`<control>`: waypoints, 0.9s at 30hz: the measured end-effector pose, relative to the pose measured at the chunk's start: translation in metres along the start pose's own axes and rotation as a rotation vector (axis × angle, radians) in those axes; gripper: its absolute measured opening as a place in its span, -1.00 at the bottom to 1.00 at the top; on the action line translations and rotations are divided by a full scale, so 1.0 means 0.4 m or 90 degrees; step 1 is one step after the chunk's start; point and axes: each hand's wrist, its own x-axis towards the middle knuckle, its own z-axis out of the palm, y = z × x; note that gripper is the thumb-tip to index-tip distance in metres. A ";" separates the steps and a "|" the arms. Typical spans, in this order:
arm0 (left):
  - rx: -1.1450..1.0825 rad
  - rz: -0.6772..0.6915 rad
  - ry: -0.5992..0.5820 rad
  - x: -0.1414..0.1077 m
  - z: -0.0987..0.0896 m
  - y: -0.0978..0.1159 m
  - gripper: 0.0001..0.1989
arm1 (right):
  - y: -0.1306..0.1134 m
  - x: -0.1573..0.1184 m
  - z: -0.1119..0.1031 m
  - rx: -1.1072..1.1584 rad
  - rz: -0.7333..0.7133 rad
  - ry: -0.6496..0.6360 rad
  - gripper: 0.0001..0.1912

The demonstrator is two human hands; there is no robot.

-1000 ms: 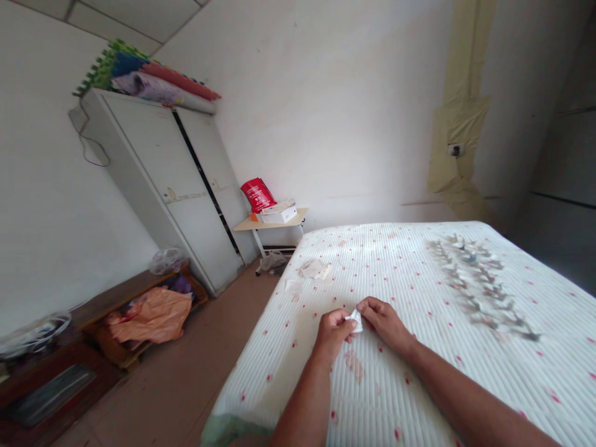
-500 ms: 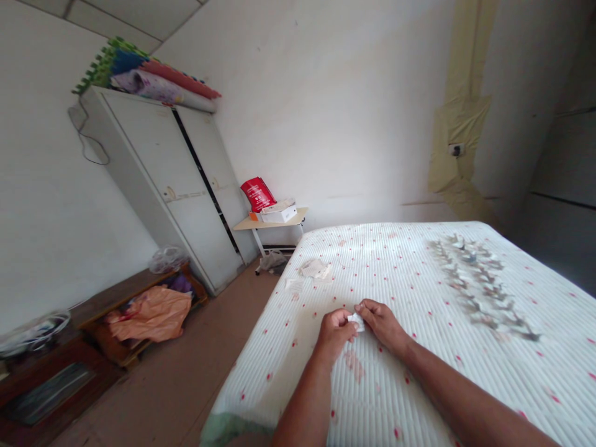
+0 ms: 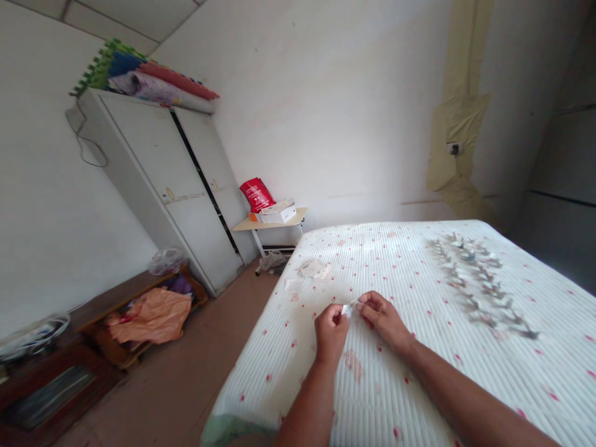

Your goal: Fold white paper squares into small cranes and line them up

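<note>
A small piece of white paper [image 3: 347,310] is held between my two hands above the bed. My left hand [image 3: 331,329] pinches its left part between thumb and fingers. At its right end, my right hand [image 3: 379,315] pinches the paper with thumb and forefinger. Beneath them spreads a white ribbed bed cover [image 3: 391,379] with small red marks. Several small folded paper figures [image 3: 484,279] stand in rows on the right part of the bed. Flat pieces of paper [image 3: 314,269] lie near the bed's left edge, beyond my left hand.
Beyond the bed's far left corner, a small table [image 3: 298,217] bears a white box [image 3: 279,215] and a red bag [image 3: 257,195]. A grey cabinet [image 3: 139,149] stands left. An orange bag [image 3: 156,315] lies on low wooden furniture [image 3: 100,304].
My hands have moved slightly apart and up, and the paper between them is now tilted, with a narrow part stretching toward my right hand.
</note>
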 end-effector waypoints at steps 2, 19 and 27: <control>0.051 0.044 0.015 -0.004 0.002 0.000 -0.92 | 0.006 -0.001 0.004 0.013 0.000 -0.021 -0.71; 0.209 0.199 -0.062 -0.021 -0.003 0.020 -0.68 | 0.027 0.006 0.000 0.094 0.039 -0.006 -0.85; 0.102 0.169 -0.052 -0.014 -0.007 0.011 -0.76 | 0.036 0.009 -0.004 0.018 0.026 -0.033 -0.89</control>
